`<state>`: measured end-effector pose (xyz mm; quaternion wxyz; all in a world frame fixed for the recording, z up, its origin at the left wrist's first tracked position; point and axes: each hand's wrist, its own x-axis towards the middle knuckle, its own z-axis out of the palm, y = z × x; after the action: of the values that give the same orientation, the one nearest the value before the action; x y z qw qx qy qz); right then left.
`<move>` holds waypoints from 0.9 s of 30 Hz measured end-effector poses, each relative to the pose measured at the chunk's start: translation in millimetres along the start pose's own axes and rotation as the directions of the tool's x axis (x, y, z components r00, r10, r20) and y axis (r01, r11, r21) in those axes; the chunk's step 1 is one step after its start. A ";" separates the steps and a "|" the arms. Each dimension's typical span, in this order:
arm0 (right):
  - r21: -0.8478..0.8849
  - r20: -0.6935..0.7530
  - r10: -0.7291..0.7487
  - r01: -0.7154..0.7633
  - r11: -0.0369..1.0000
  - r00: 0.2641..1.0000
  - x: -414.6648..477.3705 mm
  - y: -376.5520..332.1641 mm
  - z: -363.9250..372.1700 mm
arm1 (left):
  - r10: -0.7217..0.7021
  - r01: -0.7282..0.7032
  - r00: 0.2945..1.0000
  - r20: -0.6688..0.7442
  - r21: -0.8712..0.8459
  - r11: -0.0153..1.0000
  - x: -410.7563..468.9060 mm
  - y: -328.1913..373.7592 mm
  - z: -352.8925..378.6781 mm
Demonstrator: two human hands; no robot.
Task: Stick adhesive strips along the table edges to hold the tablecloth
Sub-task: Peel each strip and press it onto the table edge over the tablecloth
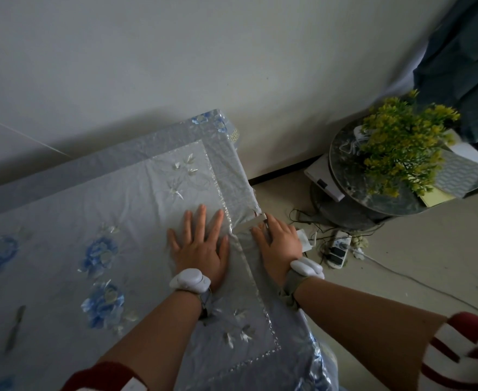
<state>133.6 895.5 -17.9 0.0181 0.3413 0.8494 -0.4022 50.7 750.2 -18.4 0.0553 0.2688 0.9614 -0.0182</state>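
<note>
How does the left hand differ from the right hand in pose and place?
The left hand lies flat, fingers spread, on the blue-flowered tablecloth; the right hand sits at its edge, fingertips on the pale adhesive strip. The left hand touches only cloth; the right hand's outer fingers are hidden. Both wear white wrist devices.

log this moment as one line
left hand: flat on tablecloth, fingers spread | right hand: touches adhesive strip | strip: lies across cloth border
</note>
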 end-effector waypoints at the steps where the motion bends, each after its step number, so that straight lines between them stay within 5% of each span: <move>1: 0.002 0.009 0.001 -0.001 1.000 1.000 0.5 0.4 0.3 | 0.001 -0.001 1.000 0.005 -0.003 1.000 0.1 0.0 -0.1; 9: -0.064 0.045 0.011 -0.008 0.998 0.999 0.2 -4.6 -2.2 | -0.007 0.010 0.997 0.073 -0.036 0.999 -0.1 0.5 -4.8; 14: -0.073 0.026 0.023 -0.021 0.997 0.999 -3.2 -7.6 -4.8 | 0.022 -0.006 0.959 0.282 -0.056 0.998 3.5 -2.3 -21.3; 19: -0.084 -0.007 0.025 -0.026 0.996 1.000 -9.7 -10.8 -9.1 | 0.040 -0.002 0.971 0.238 -0.159 0.987 -25.5 0.8 -27.9; 23: -0.259 -0.046 -0.190 0.172 0.950 0.981 -26.7 -13.7 -8.2 | 0.129 -0.086 0.967 0.222 -0.196 0.977 -71.8 -24.1 -26.6; 27: -0.432 0.029 -0.574 0.528 0.731 0.818 -56.1 -26.7 9.2 | -0.040 0.064 0.995 0.096 -0.266 0.962 -99.7 -71.7 -26.6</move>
<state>158.4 845.6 11.0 -0.0741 0.0826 0.9778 -0.1779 95.6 639.3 20.0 0.1340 0.2323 0.9583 0.0990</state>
